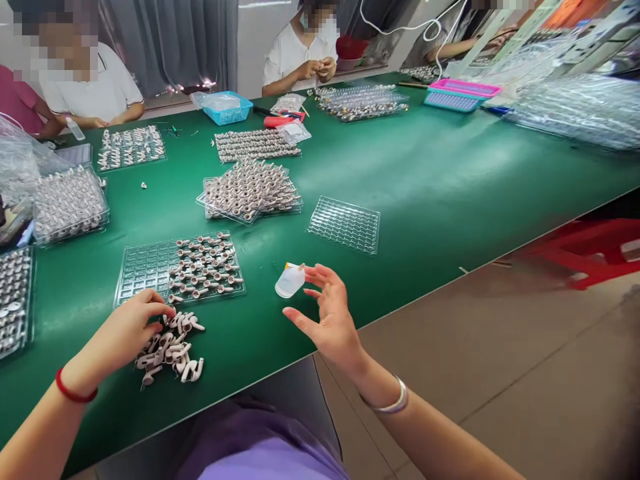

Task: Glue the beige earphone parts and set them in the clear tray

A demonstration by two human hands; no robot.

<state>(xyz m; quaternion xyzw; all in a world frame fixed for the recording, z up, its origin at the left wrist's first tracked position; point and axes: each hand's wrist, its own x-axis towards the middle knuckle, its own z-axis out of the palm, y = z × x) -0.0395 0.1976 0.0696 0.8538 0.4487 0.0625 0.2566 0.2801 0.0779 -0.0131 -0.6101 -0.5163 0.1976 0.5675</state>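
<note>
My left hand [136,328] reaches over a loose pile of beige earbud shells [173,353], its fingers curled and bent toward the thumb at the pile's upper edge. Whatever lies between those fingertips is too small to make out. Just beyond is a clear plastic tray [145,270]; its right half holds rows of earbud shells [205,267], while bare pockets show on the left. My right hand [325,313] hovers with fingers spread and thumb apart. Close by its fingertips is a small translucent white cup [290,280] with an orange spot on its rim; contact is unclear.
A clear tray without parts [345,225] lies right of centre. Stacked filled trays [250,190] stand farther back, with more trays [70,203] at left. Blue basket [227,110] and co-workers [303,53] are across the green table [430,200]. A red stool [590,250] stands at right.
</note>
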